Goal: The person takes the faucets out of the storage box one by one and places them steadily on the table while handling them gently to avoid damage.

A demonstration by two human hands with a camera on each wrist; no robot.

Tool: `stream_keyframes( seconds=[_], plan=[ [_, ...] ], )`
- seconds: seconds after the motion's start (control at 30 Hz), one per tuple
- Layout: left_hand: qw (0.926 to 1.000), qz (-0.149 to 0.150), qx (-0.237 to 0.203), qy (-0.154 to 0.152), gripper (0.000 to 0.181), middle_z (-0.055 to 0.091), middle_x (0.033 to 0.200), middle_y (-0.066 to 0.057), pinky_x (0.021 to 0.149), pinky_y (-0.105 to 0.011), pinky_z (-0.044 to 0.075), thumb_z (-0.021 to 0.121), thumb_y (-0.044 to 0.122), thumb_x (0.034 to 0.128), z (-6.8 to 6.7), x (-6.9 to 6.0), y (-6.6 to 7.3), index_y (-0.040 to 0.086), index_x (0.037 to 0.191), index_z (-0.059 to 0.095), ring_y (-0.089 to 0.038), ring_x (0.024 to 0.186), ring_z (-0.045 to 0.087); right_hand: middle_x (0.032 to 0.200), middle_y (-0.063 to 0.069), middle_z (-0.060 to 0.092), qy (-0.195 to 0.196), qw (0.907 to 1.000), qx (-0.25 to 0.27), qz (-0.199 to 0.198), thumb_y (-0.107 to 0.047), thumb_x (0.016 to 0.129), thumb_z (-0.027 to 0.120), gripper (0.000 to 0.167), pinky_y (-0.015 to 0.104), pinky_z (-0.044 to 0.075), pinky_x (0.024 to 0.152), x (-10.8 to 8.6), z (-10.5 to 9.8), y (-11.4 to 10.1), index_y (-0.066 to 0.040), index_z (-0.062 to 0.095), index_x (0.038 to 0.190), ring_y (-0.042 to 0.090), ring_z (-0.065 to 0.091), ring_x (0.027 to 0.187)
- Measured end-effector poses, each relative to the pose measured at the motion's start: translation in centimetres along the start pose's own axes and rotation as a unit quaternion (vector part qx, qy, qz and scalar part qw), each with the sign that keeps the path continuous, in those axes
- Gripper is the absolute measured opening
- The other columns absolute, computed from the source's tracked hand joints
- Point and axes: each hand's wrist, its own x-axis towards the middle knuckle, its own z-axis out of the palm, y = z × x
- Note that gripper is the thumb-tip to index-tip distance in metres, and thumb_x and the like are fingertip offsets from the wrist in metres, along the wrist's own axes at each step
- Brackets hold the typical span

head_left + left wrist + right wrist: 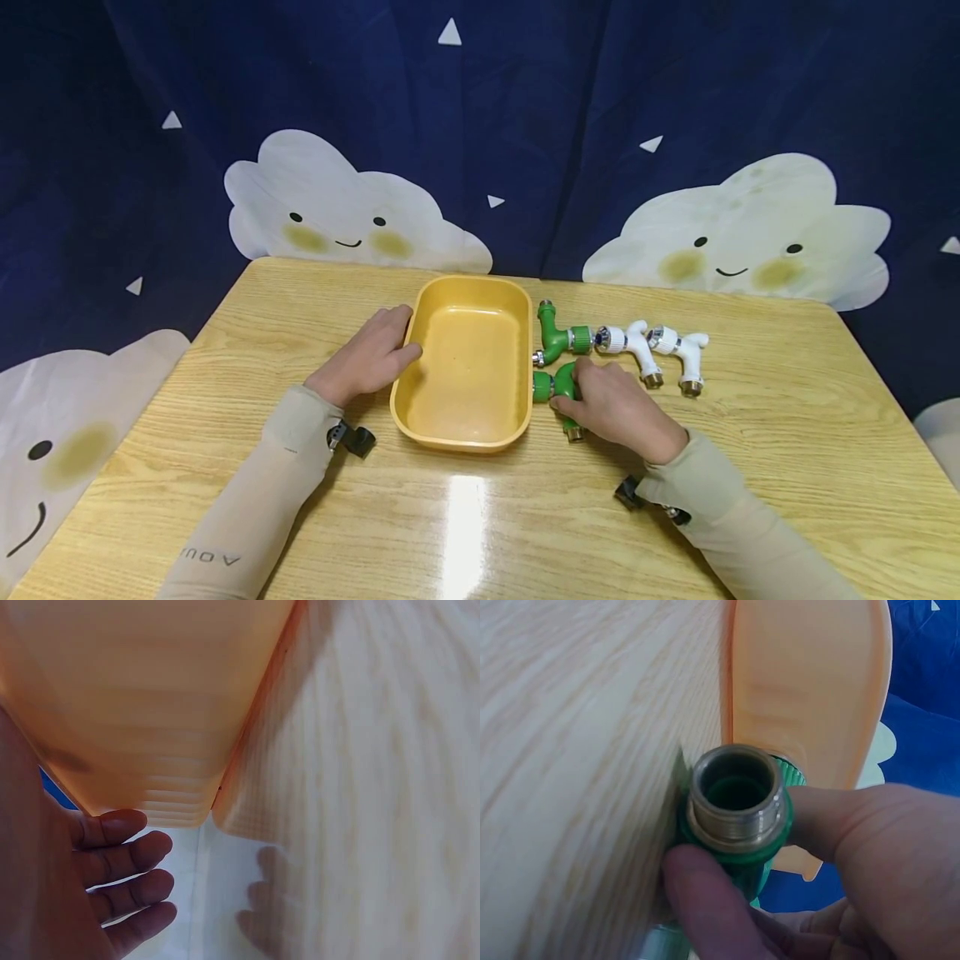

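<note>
A yellow plastic tray (461, 433) stands on the table. My left hand (371, 354) is at its left side, thumb over the rim; in the left wrist view the fingers (124, 859) are loosely bent beside the tray's outer wall (150, 712). My right hand (615, 408) grips a green tap (564, 382) with a metal threaded end, just right of the tray. The right wrist view shows the thumb and fingers around this tap (739, 825). Behind it lies another green tap (555, 337). Two white taps, one nearer (637, 346) and one farther right (688, 354), lie beyond my right hand.
The wooden table (360, 517) carries everything, its far edge meeting a dark blue curtain (525, 100) printed with smiling clouds. Both sleeved wrists wear small black cameras, one on the left (352, 437) and one on the right (630, 493).
</note>
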Motion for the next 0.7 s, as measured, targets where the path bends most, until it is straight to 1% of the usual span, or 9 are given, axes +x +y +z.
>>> stream_keyframes(
  seconds=[0.33,0.7],
  plan=[
    [0.9999,-0.005,-0.007,-0.006,0.025,0.054,0.094,-0.01,0.086,-0.039,0.038,0.049,0.025,0.0961,0.01,-0.07,-0.08,0.006,0.112,0.053,-0.029,0.095,0.048,0.069,0.007,0.056,-0.02,0.9997,0.001,0.011,-0.033,0.096,0.068,0.039,0.03,0.041,0.05,0.04,0.2,-0.27,0.001,0.054,0.111,0.021,0.055,0.059],
    [0.9999,-0.005,-0.01,-0.007,0.027,0.055,0.097,-0.01,0.087,-0.039,0.039,0.049,0.025,0.0958,0.01,0.01,-0.04,0.006,0.114,0.054,-0.028,0.095,0.048,0.068,0.008,0.058,-0.022,0.9996,0.008,0.014,-0.031,0.096,0.066,0.042,0.03,0.044,0.051,-0.11,0.15,-0.3,0.003,0.052,0.117,0.019,0.057,0.056]
  ],
)
